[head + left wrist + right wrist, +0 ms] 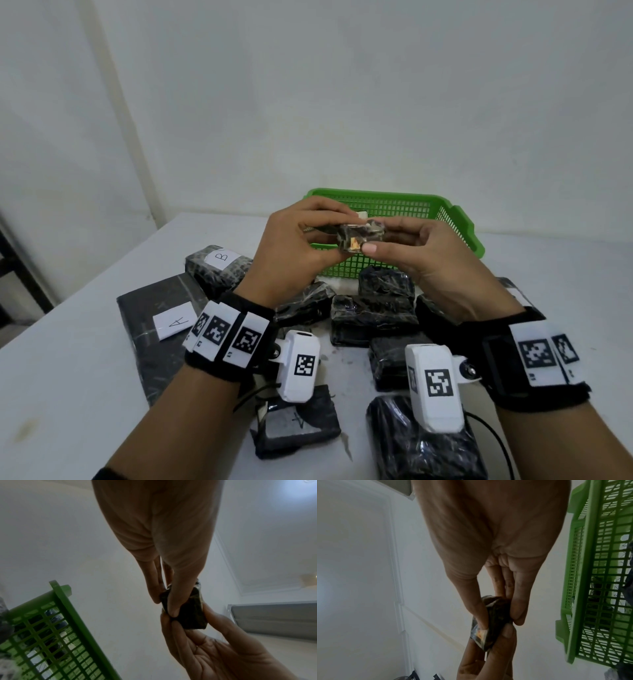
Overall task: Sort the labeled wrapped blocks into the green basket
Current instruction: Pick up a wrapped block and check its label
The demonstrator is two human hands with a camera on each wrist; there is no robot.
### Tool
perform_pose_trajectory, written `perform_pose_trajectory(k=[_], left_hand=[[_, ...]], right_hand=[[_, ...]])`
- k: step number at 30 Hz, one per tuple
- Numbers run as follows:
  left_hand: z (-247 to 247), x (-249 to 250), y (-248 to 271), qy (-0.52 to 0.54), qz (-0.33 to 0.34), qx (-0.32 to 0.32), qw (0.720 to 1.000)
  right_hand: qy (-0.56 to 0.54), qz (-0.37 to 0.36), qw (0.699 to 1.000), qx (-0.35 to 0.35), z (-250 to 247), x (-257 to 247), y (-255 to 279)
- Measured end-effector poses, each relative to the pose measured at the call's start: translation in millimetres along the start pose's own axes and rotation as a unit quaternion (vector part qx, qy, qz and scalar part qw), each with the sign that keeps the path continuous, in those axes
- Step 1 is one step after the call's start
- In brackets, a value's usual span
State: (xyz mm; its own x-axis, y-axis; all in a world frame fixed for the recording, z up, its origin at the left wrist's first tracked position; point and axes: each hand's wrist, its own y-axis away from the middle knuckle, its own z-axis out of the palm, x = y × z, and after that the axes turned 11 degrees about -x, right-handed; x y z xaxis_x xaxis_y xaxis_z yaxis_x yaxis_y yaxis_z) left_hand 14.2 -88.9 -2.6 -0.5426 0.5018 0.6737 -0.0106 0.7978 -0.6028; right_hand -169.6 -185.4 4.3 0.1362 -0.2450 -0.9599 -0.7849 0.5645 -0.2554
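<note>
both hands (291, 246) (431, 263) pinch one small wrapped block (356, 236) above the green basket (455, 219).

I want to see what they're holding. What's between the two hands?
A small wrapped block, pinched between the left hand and right hand; all three views show it.

- Small wrapped block (359, 236) held up between left hand (291, 253) and right hand (431, 267), above basket's near edge.
- Basket (459, 219) at table's (68, 377) far side.
- Other wrapped blocks (373, 315) clustered before the basket; block B (219, 267) at left.
</note>
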Motion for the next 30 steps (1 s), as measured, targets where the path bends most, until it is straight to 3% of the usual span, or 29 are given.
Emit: perform_pose_trajectory(k=[9,13,17,20,27,30], left_hand=[[2,7,2,-0.048,0.041,-0.024,0.998],[1,10,4,0.002,0.008,-0.048,0.999],[3,13,6,-0.006,0.008,-0.032,0.999],[2,13,6,-0.013,0.023,-0.025,0.999],[4,12,7,-0.031,0.029,-0.044,0.998],[4,14,8,-0.036,0.033,-0.043,0.998]], right_hand=[[0.031,-0.034,0.999,0.024,8,3,2],[0.029,-0.062,0.998,0.017,4,4,3],[0.009,-0.082,0.997,0.008,3,6,4],[-0.031,-0.068,0.997,-0.009,2,11,1],[-0.044,-0.062,0.996,0.038,2,14,0],[-0.055,-0.06,0.996,0.027,5,12,1]])
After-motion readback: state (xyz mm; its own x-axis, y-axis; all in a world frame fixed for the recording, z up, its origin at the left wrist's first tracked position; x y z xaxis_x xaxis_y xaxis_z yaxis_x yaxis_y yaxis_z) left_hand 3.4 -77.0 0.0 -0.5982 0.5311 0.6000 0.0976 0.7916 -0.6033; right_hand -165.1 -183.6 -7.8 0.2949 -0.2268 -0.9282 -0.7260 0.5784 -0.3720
